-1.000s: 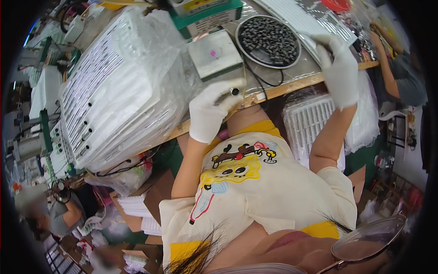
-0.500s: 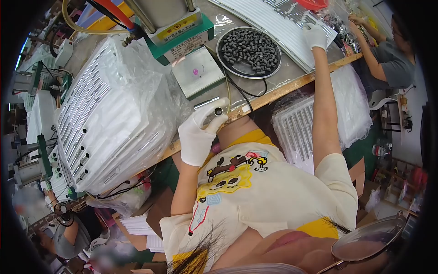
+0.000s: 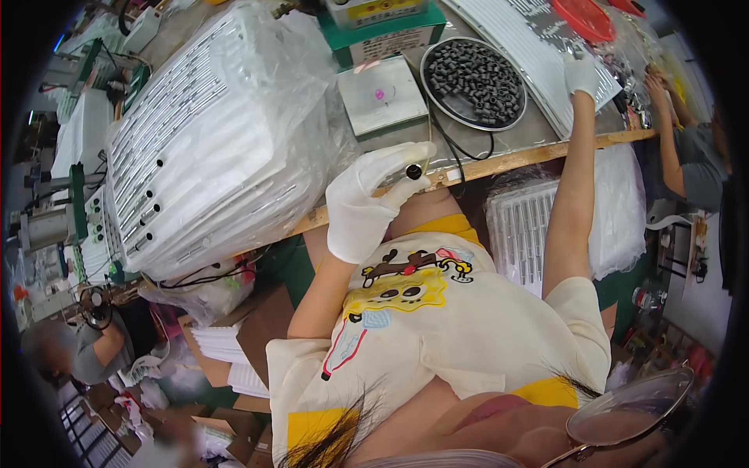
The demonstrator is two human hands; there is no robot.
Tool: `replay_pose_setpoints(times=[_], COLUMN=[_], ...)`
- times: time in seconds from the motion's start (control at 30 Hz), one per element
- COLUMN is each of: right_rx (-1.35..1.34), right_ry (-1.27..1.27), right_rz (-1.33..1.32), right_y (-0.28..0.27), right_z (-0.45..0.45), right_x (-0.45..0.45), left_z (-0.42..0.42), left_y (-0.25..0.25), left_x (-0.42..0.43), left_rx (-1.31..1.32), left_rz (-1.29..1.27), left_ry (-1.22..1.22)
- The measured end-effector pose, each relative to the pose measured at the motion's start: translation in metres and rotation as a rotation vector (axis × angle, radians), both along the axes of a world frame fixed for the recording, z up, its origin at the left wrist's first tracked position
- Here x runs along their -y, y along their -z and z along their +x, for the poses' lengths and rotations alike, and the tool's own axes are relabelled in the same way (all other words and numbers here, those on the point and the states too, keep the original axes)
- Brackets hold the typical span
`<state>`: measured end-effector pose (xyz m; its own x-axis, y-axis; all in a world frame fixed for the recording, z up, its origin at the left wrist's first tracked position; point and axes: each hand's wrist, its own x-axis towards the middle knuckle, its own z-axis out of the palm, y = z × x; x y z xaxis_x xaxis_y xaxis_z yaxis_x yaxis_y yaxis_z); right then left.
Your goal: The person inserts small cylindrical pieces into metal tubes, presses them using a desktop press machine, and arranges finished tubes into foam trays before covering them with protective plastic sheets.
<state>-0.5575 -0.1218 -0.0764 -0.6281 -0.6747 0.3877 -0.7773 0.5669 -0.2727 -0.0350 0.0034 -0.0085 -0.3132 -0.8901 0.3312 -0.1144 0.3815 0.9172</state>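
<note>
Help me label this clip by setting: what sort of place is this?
Most likely a small-parts assembly workshop: a round dish of black sleeves, rows of metal tubes and a green-based bench machine suggest it.

On the table (image 3: pixel 519 139), a dish (image 3: pixel 446 100) of sleeves (image 3: pixel 476 74) lies between the block (image 3: pixel 390 111) and the tray (image 3: pixel 509 37)

A gray-shirted co-worker (image 3: pixel 694 162) occupies the right edge and a second co-worker (image 3: pixel 92 356) the lower left, with a brown cardboard box (image 3: pixel 266 329) above green flooring (image 3: pixel 293 273).
</note>
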Motion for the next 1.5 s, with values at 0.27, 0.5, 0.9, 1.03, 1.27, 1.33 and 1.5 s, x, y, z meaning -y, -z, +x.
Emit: replay_pose_setpoints(times=[0.27, 0.5, 0.9, 1.03, 1.27, 1.33, 1.5], right_rx=[0.639, 0.292, 0.473, 0.656, 0.751, 0.742, 0.730], right_ry=[-0.855, -1.229, -1.074, -0.827, -0.709, -0.694, -0.676], right_rz=[-0.279, -0.146, -0.076, -0.196, -0.295, -0.289, -0.283], right_y=[-0.153, -0.143, -0.123, -0.108, -0.082, -0.080, -0.078], right_z=[0.281, 0.319, 0.330, 0.321, 0.309, 0.306, 0.303], right_x=[-0.142, -0.136, -0.113, -0.116, -0.124, -0.124, -0.123], left_z=[-0.003, -0.001, -0.007, -0.009, -0.017, -0.018, -0.020], left_y=[0.005, 0.009, 0.036, 0.050, 0.062, 0.060, 0.059], left_x=[0.006, 0.005, 0.049, 0.092, 0.122, 0.121, 0.118], left_rx=[0.009, 0.125, 0.215, 0.224, 0.122, 0.071, 0.069], left_rz=[-0.081, -0.178, -0.282, -0.228, 0.148, 0.183, 0.135], left_ry=[-0.016, -0.095, -0.189, -0.293, -0.161, -0.131, -0.150])
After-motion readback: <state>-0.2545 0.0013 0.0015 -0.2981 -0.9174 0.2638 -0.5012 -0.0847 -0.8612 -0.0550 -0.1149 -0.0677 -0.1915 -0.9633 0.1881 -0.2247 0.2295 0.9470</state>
